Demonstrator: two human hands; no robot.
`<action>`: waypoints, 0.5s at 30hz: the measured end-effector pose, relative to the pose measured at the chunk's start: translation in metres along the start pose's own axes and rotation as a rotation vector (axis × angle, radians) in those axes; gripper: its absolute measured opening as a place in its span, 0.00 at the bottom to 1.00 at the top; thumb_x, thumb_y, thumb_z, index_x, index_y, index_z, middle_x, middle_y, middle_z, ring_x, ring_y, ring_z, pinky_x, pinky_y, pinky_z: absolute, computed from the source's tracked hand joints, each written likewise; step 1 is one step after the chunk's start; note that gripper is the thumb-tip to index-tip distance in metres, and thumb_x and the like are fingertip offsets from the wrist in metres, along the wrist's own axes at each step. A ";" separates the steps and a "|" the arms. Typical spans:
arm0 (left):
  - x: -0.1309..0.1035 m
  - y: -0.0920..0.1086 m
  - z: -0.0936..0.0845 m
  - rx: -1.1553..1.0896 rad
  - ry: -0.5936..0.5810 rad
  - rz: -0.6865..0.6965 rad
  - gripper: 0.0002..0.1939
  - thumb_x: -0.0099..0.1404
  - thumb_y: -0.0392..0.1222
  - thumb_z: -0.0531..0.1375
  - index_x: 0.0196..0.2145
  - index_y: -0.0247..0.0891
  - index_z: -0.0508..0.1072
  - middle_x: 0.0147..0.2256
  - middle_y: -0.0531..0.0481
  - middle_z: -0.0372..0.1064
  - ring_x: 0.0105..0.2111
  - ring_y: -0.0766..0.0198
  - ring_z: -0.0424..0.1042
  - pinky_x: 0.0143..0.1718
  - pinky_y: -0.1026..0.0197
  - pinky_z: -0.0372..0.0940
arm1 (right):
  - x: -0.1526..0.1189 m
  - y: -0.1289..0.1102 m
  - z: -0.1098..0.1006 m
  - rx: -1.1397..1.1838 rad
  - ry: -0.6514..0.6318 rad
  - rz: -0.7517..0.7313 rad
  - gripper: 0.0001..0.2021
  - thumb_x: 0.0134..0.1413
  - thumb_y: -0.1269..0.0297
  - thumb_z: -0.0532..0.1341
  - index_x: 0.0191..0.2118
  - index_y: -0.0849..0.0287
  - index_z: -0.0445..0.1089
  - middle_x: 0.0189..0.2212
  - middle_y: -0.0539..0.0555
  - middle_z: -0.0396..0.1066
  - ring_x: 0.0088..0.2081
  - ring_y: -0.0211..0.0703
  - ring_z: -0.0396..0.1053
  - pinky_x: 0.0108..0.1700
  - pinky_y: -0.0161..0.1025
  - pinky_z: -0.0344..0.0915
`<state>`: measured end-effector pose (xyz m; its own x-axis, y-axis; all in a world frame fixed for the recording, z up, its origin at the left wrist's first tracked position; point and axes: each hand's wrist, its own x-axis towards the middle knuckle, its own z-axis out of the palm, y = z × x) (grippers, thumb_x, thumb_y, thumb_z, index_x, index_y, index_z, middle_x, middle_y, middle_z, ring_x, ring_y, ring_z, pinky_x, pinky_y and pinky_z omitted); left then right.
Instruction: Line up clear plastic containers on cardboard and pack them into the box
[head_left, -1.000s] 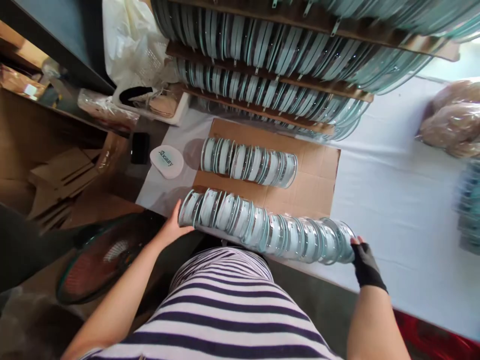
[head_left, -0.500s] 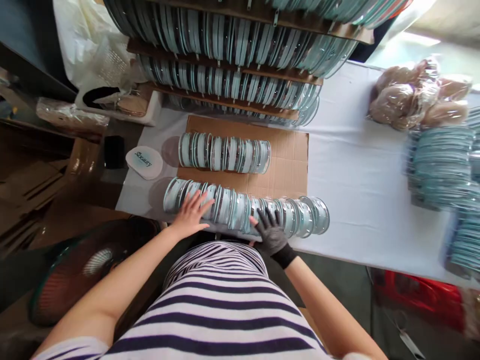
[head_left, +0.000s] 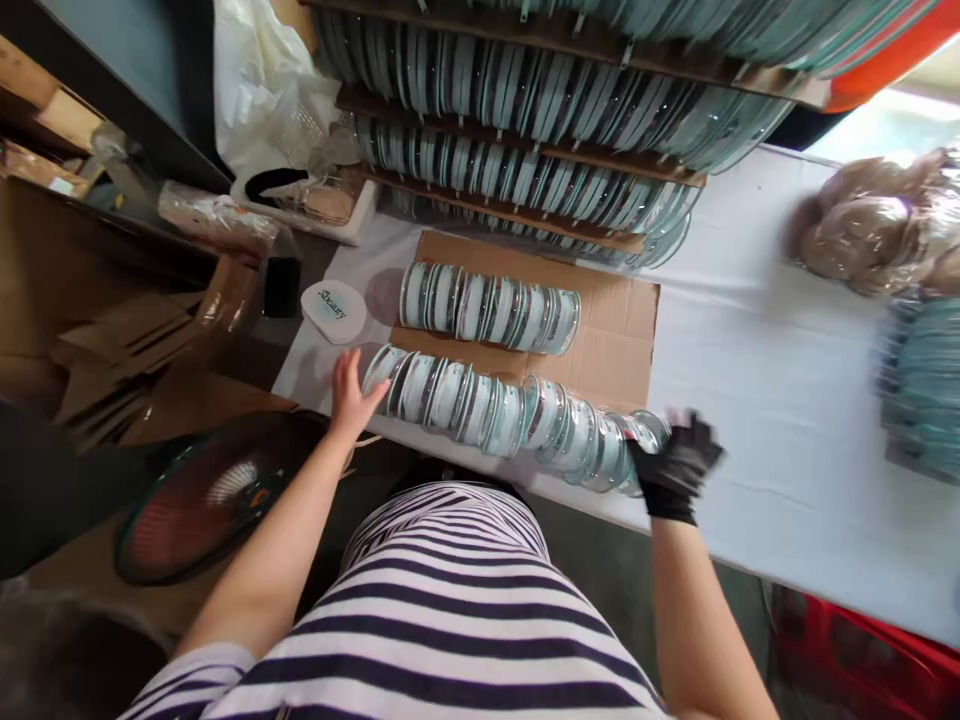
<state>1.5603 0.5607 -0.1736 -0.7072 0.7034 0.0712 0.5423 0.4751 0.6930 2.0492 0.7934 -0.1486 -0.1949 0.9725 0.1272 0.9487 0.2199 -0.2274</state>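
Along the front edge of the table lies a long row of round, clear-plastic packs with pale labels, standing on edge. My left hand, bare, is at the row's left end with thumb and fingers spread around the end pack. At the opposite end is my right hand in a dark glove with fingertips exposed; it is blurred, its fingers reach beyond the last packs. Behind this row, a shorter row of the same packs rests on a flat cardboard sheet.
Wooden rack shelves full of similar packs stand at the back. A white oval card and a white bin are to the left. Plastic-wrapped bundles and stacked packs are at right. A fan stands lower left.
My hands have moved apart from the middle of the front row to its two ends. The front row's right part has bunched and bent. The view has shifted, so the table appears farther right.
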 end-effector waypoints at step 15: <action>0.025 -0.033 0.018 -0.373 -0.240 -0.432 0.29 0.68 0.62 0.54 0.57 0.41 0.72 0.59 0.44 0.70 0.64 0.50 0.62 0.67 0.47 0.56 | 0.038 -0.040 0.004 0.139 0.016 0.149 0.29 0.53 0.47 0.57 0.53 0.64 0.72 0.50 0.69 0.73 0.53 0.64 0.69 0.57 0.58 0.64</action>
<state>1.5328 0.5714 -0.2077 -0.6820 0.6086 -0.4056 0.0038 0.5575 0.8301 2.0030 0.8217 -0.1385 -0.0497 0.9940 0.0972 0.9230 0.0829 -0.3758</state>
